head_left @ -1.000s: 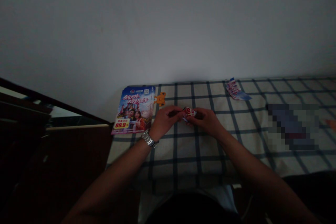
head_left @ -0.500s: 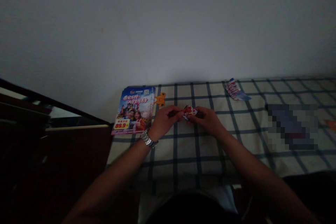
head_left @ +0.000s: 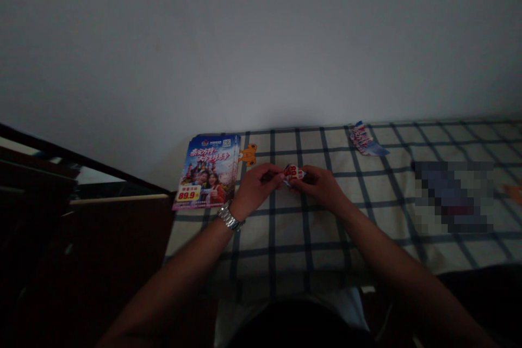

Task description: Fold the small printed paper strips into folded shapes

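Note:
Between my two hands is a small folded paper (head_left: 294, 173), printed in red and white like the flyers beside it. My left hand (head_left: 258, 185), with a metal watch (head_left: 230, 216) on the wrist, pinches its left side. The fingers of my right hand (head_left: 320, 184) are closed on its right side, hiding part of it. To the left lies a stack of printed flyers (head_left: 210, 171), squared up on the checked cloth. Farther right, near the wall, rests a pleated paper piece (head_left: 366, 140) in blue, pink and white.
A checked cloth (head_left: 253, 261) covers the bed-like surface, which runs along a pale wall (head_left: 277, 43). An orange bear figure (head_left: 248, 154) shows next to the flyers. At the right lies a dark pixelated object (head_left: 452, 196). Dark furniture (head_left: 101, 250) stands at the left.
Both hands keep their pinch on the folded paper and have barely moved. The paper has tilted very slightly; everything else lies as before.

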Demonstrator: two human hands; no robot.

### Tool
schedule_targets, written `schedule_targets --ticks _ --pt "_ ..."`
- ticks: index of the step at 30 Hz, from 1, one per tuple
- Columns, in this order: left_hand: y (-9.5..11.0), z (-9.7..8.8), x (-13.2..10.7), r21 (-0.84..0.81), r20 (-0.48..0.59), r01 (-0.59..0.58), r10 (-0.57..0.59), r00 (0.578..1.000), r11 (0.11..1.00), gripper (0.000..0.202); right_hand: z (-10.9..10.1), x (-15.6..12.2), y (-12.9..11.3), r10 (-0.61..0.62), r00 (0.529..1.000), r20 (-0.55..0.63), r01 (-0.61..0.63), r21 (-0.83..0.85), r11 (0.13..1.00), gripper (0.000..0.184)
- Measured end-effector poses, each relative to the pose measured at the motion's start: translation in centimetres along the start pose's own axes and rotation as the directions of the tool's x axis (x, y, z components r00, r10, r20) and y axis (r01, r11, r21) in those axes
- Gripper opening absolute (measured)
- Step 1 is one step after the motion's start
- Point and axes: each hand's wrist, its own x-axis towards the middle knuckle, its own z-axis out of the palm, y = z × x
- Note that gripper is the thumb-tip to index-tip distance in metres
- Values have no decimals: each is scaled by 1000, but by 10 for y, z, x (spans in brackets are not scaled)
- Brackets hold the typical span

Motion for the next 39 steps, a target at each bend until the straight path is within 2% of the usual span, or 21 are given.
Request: schedule_targets --ticks 4,9,16,21,27,31,39 --pt "-2 0 -1 115 -74 -45 54 996 992 25 -1 0 4 -43 999 -7 42 -100 994 32" --pt "-3 1 -1 67 -81 -77 82 993 995 20 -1 -1 6 -101 995 2 97 -310 946 28" --pt "-2 1 -2 132 -96 -88 102 990 987 17 -1 -1 7 -186 983 10 168 -483 859 30" --pt "0 -1 -2 177 -122 -122 144 982 977 16 -2 -1 7 -269 960 78 271 -499 823 33" --pt "3 -3 -3 255 -106 -169 201 974 952 12 -3 -2 -1 -411 910 49 381 -486 786 27" --pt "5 -1 -3 303 -78 -197 231 970 932 12 -4 -1 -2 -481 875 45 438 -495 751 15" --pt "1 1 -3 310 -40 -223 247 968 924 12 -3 -1 -1 -480 876 47 437 -501 747 13"
